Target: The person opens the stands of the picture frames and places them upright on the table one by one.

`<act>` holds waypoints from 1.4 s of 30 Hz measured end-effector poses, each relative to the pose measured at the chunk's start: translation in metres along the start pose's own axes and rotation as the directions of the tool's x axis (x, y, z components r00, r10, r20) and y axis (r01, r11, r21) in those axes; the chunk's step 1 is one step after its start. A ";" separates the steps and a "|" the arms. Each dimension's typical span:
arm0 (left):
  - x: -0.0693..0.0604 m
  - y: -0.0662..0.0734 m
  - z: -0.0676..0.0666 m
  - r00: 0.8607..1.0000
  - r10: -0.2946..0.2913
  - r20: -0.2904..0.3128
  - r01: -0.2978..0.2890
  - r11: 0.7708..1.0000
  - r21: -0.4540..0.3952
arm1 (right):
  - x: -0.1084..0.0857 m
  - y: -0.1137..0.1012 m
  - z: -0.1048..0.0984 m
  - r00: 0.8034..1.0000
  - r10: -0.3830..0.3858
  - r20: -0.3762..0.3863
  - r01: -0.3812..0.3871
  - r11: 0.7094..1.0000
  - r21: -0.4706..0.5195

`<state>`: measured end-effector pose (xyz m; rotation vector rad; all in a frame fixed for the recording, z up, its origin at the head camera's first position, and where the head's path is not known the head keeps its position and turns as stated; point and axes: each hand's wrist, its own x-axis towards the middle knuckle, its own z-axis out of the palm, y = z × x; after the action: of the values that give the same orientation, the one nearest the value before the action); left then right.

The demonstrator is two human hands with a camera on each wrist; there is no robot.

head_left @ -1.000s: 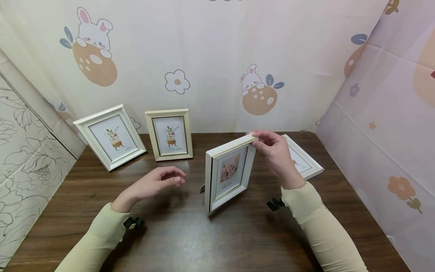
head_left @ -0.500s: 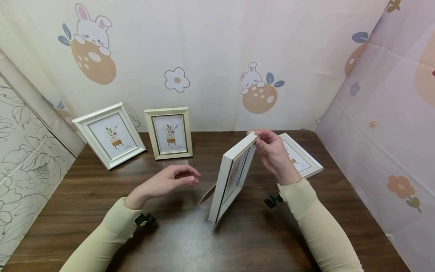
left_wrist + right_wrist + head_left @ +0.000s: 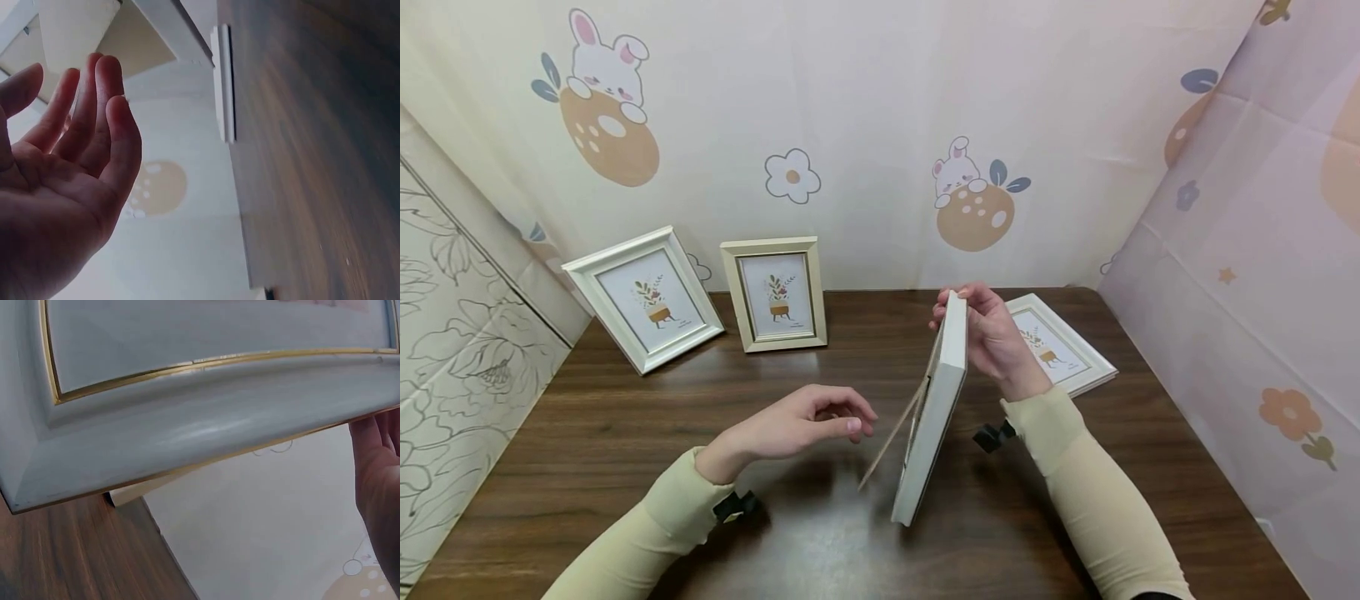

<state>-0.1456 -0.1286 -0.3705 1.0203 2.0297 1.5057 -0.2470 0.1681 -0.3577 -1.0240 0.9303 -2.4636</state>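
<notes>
A white picture frame (image 3: 934, 425) is seen nearly edge-on in the head view, its brown stand (image 3: 891, 439) swung out to the left. The right hand (image 3: 1000, 342) grips its top end between thumb and fingers. In the right wrist view the front of the white frame (image 3: 206, 425) shows gold trim, with the hand (image 3: 380, 481) at its edge. The left hand (image 3: 797, 423) is held over the table left of the stand, fingers loosely bent, holding nothing. From the left wrist, that hand (image 3: 75, 169) is palm up near the frame's backing (image 3: 134, 37).
A tilted white frame (image 3: 625, 358) and a cream frame (image 3: 784, 343) stand upright at the back left of the brown table (image 3: 820, 533). Another white frame (image 3: 1086, 375) lies flat behind the right hand. Patterned curtains (image 3: 850, 100) border the table.
The right hand has turned the held frame from showing its picture to edge-on, bringing the stand into view. The left hand has moved right and nearer the stand.
</notes>
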 end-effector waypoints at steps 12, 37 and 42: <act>0.001 0.019 0.025 0.997 -0.016 -0.076 0.013 0.999 -0.036 | 0.005 0.007 0.001 0.998 0.010 0.062 -0.016 0.995 0.097; -0.004 0.023 0.030 0.996 -0.054 -0.064 0.058 0.996 0.066 | 0.004 0.008 -0.001 0.998 0.012 0.068 -0.020 0.993 0.116; -0.006 0.024 0.025 0.997 -0.035 -0.072 0.041 0.995 0.092 | 0.003 0.007 0.000 0.998 0.036 0.059 -0.042 0.993 0.113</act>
<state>-0.1168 -0.1131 -0.3569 0.9711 2.1746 1.4582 -0.2488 0.1619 -0.3609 -1.0218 0.7741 -2.4120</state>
